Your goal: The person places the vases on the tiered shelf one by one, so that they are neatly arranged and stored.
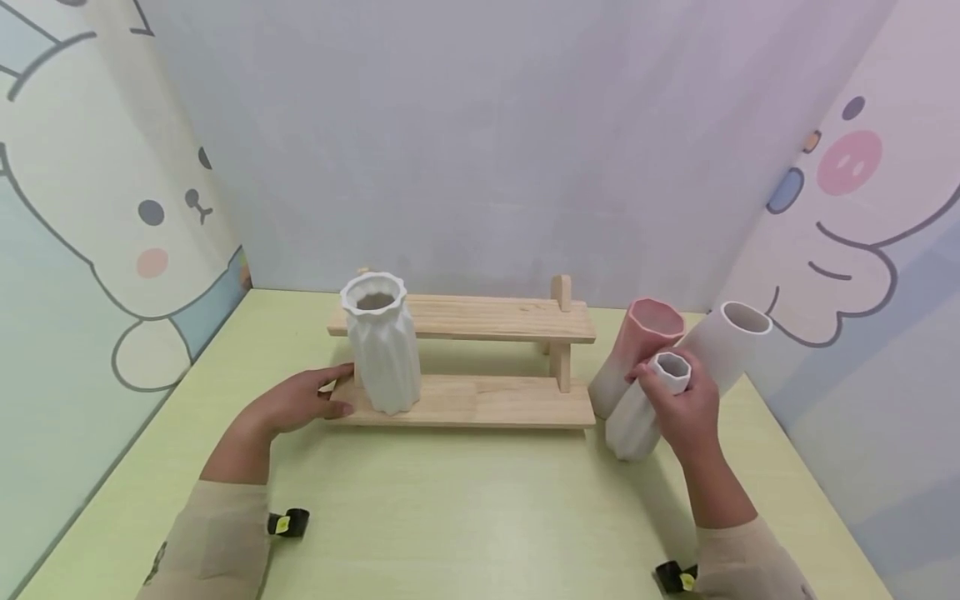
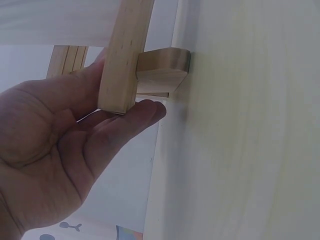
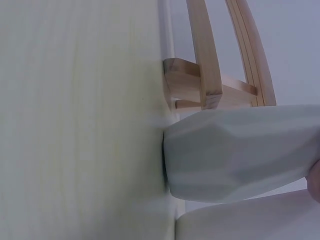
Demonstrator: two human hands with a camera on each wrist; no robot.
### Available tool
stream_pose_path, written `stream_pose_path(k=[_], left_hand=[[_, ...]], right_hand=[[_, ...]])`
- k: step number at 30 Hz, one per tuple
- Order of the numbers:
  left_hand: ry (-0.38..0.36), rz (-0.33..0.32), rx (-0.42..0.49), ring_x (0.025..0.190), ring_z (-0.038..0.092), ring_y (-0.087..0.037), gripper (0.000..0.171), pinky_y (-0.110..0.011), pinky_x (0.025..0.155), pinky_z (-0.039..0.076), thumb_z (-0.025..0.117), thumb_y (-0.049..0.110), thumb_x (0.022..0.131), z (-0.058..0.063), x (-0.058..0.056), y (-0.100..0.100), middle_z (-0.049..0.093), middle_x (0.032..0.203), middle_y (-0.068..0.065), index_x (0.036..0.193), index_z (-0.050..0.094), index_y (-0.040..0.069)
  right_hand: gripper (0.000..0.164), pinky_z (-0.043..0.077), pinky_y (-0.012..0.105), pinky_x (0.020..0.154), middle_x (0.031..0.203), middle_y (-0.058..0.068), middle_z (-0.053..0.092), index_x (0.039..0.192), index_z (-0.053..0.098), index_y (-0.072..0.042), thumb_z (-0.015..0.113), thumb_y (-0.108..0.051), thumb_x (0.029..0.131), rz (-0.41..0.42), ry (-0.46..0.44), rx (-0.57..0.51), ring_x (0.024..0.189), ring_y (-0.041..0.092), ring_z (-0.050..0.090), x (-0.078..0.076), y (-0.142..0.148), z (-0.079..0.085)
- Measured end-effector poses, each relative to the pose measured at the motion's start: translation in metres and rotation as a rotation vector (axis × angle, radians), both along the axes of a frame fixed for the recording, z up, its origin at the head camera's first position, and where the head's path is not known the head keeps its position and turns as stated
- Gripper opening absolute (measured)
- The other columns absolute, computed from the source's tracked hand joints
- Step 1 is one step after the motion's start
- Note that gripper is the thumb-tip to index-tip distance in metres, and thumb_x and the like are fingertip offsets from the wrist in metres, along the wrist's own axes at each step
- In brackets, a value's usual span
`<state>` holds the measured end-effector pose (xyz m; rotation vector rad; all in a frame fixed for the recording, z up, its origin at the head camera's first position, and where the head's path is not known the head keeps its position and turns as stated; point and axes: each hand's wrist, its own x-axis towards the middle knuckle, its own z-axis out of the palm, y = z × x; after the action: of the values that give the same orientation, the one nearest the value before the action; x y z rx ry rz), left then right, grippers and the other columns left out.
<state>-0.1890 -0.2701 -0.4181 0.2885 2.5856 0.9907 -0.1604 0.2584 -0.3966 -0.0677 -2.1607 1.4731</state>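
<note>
A two-tier wooden shelf stands on the table, a tall white fluted vase upright on the left of its lower board. My left hand grips that board's left end; in the left wrist view, the hand has the board between thumb and fingers. To the right of the shelf, my right hand holds a small white faceted vase round its neck. Its base is close to the tabletop in the right wrist view, where only a fingertip shows.
Behind the small vase, a pink-to-white vase and a plain white cylindrical vase stand close together. A pale grey backdrop rises behind the yellow-green table, with cartoon-printed panels at both sides.
</note>
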Motion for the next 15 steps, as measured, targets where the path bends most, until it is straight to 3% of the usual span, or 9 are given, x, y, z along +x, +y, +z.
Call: stream_pose_path(k=[6, 15], left_hand=[[0.004, -0.002, 0.004, 0.132, 0.044, -0.051, 0.078, -0.062, 0.103, 0.040, 0.072, 0.039, 0.088, 0.000, 0.000, 0.001, 0.034, 0.156, -0.022, 0.154, 0.035, 0.019], [0.000, 0.000, 0.000, 0.132, 0.044, -0.051, 0.077, -0.063, 0.103, 0.039, 0.072, 0.038, 0.088, 0.002, 0.001, 0.002, 0.034, 0.156, -0.021, 0.154, 0.035, 0.020]], right_hand=[[0.018, 0.046, 0.016, 0.065, 0.077, -0.014, 0.063, 0.097, 0.065, -0.008, 0.075, -0.013, 0.083, -0.051, 0.046, 0.011, 0.075, 0.007, 0.058, 0.005, 0.003, 0.007], [0.017, 0.050, 0.018, 0.066, 0.080, -0.007, 0.068, 0.098, 0.063, -0.003, 0.072, -0.009, 0.085, 0.037, 0.072, -0.096, 0.078, 0.012, 0.063, 0.011, 0.002, 0.020]])
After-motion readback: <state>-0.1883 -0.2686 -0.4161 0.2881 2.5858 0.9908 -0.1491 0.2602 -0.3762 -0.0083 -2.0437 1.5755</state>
